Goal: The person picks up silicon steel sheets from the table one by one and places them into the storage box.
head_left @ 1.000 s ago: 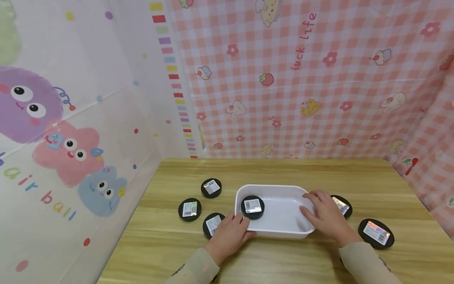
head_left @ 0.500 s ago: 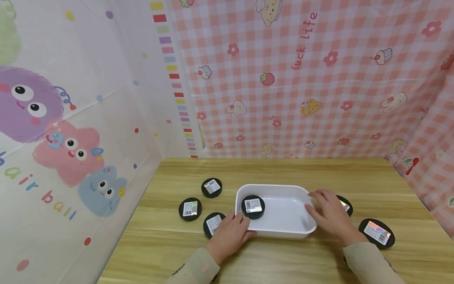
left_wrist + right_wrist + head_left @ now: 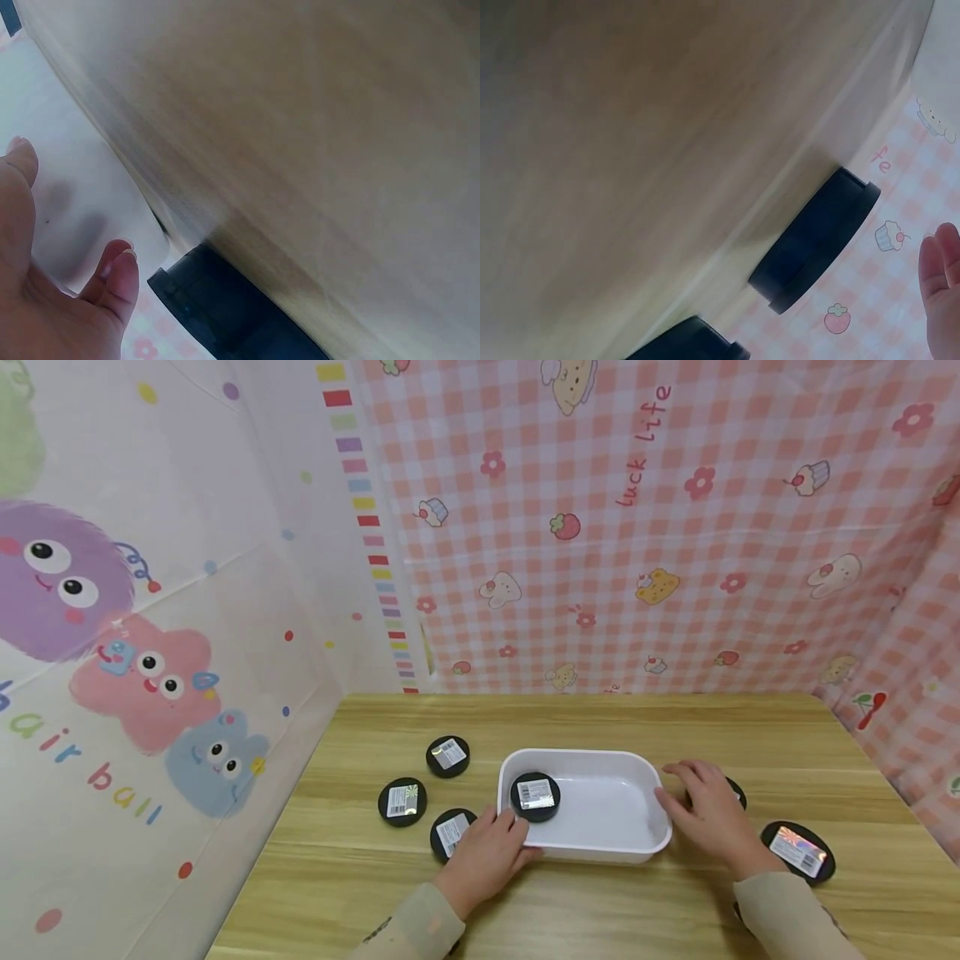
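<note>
A white plastic tub (image 3: pixel 600 818) stands on the table, and one flat round black container (image 3: pixel 535 796) with a silver-and-white label lies in its left end. At the tub's near left corner my left hand (image 3: pixel 483 856) grips the rim, fingertips over the edge. The left wrist view shows that thumb and fingers at the white wall (image 3: pixel 90 135). Just outside the tub's right end, my right hand (image 3: pixel 708 814) holds nothing, its fingers loosely extended toward the rim. Behind it, a black container (image 3: pixel 737 792) is partly hidden.
To the left lie more black containers: one at the back (image 3: pixel 447 756), another further left (image 3: pixel 402 802), and a third (image 3: pixel 451 833) partly covered by my left hand. On the right, a labelled black container (image 3: pixel 798 852) lies beside my sleeve. Patterned cloth (image 3: pixel 525 552) hangs behind the table.
My right hand has drawn back to the right, its fingers leaving the tub's right rim. The left hand, tub and black containers stay where they were.
</note>
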`<state>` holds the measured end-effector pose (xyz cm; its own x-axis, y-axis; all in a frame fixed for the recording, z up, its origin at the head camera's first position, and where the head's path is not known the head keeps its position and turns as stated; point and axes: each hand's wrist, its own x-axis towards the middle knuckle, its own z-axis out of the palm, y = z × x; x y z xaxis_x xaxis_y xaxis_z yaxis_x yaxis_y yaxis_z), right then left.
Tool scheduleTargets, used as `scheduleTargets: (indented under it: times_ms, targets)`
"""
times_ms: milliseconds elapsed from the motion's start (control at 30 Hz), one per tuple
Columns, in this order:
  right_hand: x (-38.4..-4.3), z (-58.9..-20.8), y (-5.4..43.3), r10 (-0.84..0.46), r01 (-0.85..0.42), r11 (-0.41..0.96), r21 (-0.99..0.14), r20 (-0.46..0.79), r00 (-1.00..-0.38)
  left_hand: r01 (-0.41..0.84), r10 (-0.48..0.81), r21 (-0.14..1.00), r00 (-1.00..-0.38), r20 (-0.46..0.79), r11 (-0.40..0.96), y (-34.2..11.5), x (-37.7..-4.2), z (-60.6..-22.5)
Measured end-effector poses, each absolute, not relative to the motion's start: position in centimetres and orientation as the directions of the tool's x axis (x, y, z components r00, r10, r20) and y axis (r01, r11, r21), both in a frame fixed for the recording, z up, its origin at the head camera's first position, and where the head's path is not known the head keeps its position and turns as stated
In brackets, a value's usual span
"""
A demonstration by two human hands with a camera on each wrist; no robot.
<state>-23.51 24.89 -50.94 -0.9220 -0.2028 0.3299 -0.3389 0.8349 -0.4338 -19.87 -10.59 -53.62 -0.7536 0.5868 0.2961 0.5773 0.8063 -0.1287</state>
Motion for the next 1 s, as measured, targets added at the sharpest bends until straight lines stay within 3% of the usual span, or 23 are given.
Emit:
scheduleTargets:
  times_ms: [300, 633, 1000]
  targets:
    - [-23.8, -51.1, 25.4, -0.193, -0.348, 0.846, -0.404, 0.376, -0.906, 0.577, 0.585, -0.124, -0.757, 0.290, 0.808, -10.6, -19.8, -53.5]
    - [-23.7, -51.1, 26.2, -0.149, -0.252, 0.851, -0.460, 0.248, -0.957, 0.574, 0.579, -0.112, -0.763, 0.285, 0.811, -10.5, -19.8, -53.6]
    - [-24.0, -51.2, 27.0, -0.125, -0.239, 0.868, -0.436, 0.273, -0.954, 0.574, 0.579, -0.106, -0.768, 0.274, 0.812, -10.5, -20.0, -53.7]
